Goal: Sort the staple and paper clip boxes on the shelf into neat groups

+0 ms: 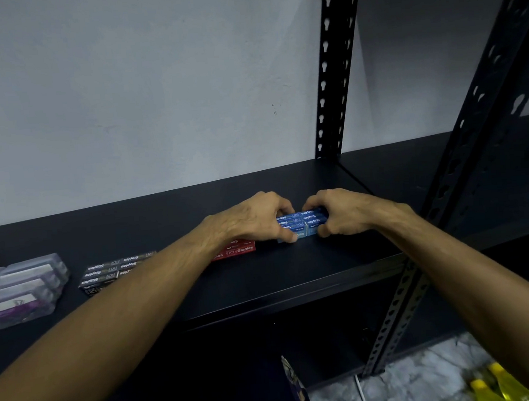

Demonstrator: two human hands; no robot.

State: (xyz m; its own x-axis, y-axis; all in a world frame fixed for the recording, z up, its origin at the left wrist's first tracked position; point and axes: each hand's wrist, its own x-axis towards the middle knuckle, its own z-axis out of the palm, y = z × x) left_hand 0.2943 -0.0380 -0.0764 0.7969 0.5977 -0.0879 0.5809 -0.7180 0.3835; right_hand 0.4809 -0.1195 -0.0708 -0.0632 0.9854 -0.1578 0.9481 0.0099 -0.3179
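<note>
Dark matte metal shelf (293,261), grey wall (152,82) behind. Left hand (252,222) and right hand (341,211) grasp blue cardboard staple boxes (300,224).

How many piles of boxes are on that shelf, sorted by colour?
Blue pile: 1
Red pile: 1
Black pile: 1
Clear purple pile: 1
Total: 4 piles

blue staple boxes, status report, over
Both hands, left and right, gripping the blue staple boxes from either side on the shelf. Red boxes beside the left hand. Nothing in the way.
</note>
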